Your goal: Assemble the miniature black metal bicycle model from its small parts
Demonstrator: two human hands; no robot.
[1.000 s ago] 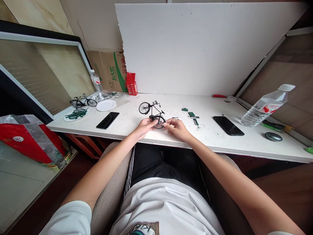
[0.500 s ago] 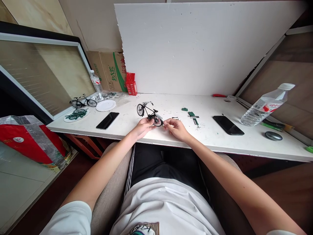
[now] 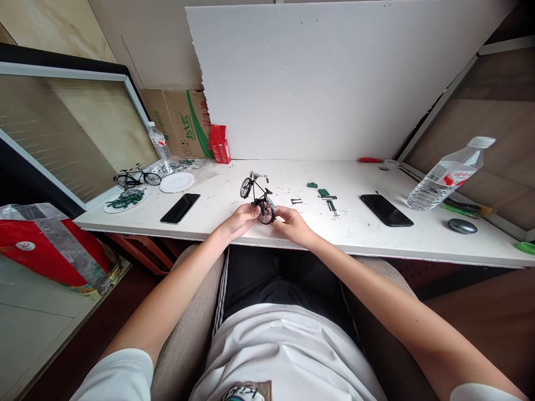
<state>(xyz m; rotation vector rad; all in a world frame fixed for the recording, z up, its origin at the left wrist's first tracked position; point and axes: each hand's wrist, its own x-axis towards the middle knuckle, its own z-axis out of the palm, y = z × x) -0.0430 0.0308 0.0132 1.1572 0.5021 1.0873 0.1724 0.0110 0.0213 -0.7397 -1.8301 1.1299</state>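
Just above the table's front edge is a small black model bicycle, tilted, with its handlebar end up and away from me. My left hand is closed on its lower left side, thumb by the near wheel. From the other side, my right hand reaches the near wheel with its fingers bent in a pinch at the rim. Whether a small part sits between those fingertips is hidden. To the right lie small black pieces and green plastic parts.
A black phone lies left, another phone right. A second model bicycle stands by white plates at far left. A water bottle and an oval grey object are at right. A red box stands behind.
The model bicycle has turned, its handlebar end swinging to the right and its near wheel showing more fully. My right hand has moved left, closer to that wheel. The view has shifted slightly.
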